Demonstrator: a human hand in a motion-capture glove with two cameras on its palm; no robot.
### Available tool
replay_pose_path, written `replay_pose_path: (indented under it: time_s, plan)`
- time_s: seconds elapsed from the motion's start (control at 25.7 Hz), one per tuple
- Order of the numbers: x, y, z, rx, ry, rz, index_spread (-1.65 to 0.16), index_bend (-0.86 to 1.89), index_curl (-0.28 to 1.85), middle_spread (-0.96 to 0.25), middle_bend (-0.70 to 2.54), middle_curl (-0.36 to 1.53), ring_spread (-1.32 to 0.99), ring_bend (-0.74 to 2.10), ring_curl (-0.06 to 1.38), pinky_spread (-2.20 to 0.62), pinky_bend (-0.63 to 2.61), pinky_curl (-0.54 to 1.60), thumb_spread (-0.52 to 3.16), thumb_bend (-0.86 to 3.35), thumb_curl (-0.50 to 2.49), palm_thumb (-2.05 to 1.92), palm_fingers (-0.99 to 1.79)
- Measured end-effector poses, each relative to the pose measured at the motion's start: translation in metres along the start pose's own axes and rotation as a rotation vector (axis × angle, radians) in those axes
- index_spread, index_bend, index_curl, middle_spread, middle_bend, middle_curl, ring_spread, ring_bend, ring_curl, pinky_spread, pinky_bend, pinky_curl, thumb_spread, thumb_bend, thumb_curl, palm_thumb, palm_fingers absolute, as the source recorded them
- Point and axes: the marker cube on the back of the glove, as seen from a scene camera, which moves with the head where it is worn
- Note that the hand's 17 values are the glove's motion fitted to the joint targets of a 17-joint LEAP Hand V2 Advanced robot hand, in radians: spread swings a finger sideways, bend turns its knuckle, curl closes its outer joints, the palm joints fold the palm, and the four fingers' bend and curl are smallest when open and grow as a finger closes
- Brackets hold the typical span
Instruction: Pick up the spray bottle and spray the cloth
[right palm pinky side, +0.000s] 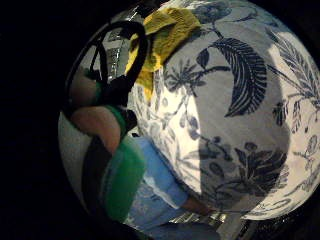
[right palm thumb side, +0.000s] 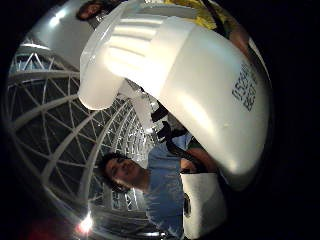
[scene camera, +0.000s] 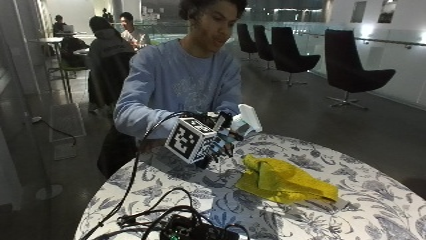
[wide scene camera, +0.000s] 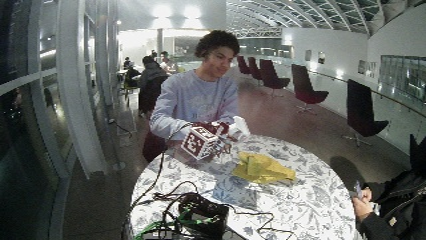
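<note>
Outwardly, outside view: the gloved right hand (scene camera: 223, 134) grips the spray bottle (scene camera: 248, 120) above the table (scene camera: 373, 200), white head pointing toward the yellow cloth (scene camera: 286, 181) lying crumpled on the flowered top; the bottle's body is hidden behind the hand.
Wide outside view: bottle (wide scene camera: 238, 127) held near the table's edge, cloth (wide scene camera: 261, 168) apart from it.
Thumb side palm view: bottle head (right palm thumb side: 190, 75) close; dark printed code, unreadable.
Little finger side palm view: cloth (right palm pinky side: 167, 35) on the table (right palm pinky side: 235, 100), partly cut off.
</note>
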Motion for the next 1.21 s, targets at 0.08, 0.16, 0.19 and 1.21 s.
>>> replay_pose_path:
  time_s: [0.08,0.16,0.19,1.21]
  plan:
    - [0.0,0.0,0.001,-0.002,-0.003,0.007,-0.29,0.06,0.19,-0.05,0.31,0.49,-0.02,0.66,0.43,0.09,0.35,0.4,0.72,-0.03,0.64,0.92,1.04]
    - [-0.001,-0.001,0.001,-0.004,-0.004,0.013,-0.29,0.06,0.18,-0.05,0.31,0.49,-0.02,0.66,0.43,0.09,0.35,0.4,0.72,-0.03,0.64,0.92,1.05]
    - [-0.001,-0.001,0.001,-0.006,-0.002,0.015,-0.29,0.06,0.18,-0.05,0.32,0.49,-0.02,0.66,0.43,0.09,0.35,0.4,0.72,-0.03,0.64,0.92,1.05]
    - [-0.001,-0.01,0.019,-0.081,0.058,0.069,-0.27,0.06,0.16,-0.04,0.35,0.5,-0.02,0.67,0.43,0.08,0.38,0.4,0.78,-0.03,0.65,0.89,1.07]
